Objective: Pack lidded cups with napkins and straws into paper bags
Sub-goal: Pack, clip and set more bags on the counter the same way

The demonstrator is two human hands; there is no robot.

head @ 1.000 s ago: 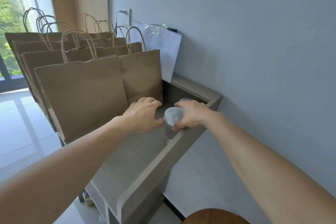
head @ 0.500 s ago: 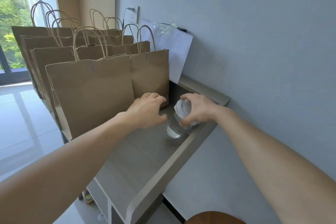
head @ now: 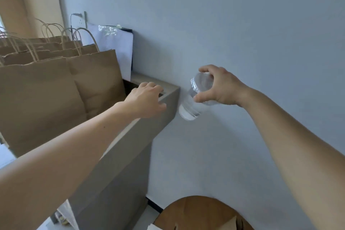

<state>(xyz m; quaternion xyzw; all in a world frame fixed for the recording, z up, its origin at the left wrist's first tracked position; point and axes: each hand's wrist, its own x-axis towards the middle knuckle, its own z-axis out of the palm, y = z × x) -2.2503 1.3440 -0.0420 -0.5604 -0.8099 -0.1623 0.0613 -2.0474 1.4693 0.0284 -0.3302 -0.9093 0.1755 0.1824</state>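
Clear plastic lidded cup (head: 194, 99) hangs tilted in the air, gripped around its lid end by the right hand (head: 222, 87), thumb below and fingers curled over the top. Its base points down toward the left hand (head: 147, 99). That hand rests with relaxed fingers on the corner rim of the grey raised-edge worktop (head: 168, 114), holding nothing. Brown paper bags with twisted handles (head: 97, 78) stand just beyond it. To pack well, level the cup first, since a lid-end grip may pop the lid. Let the left hand spread one bag's mouth, then lower the cup base first until it stands flat.
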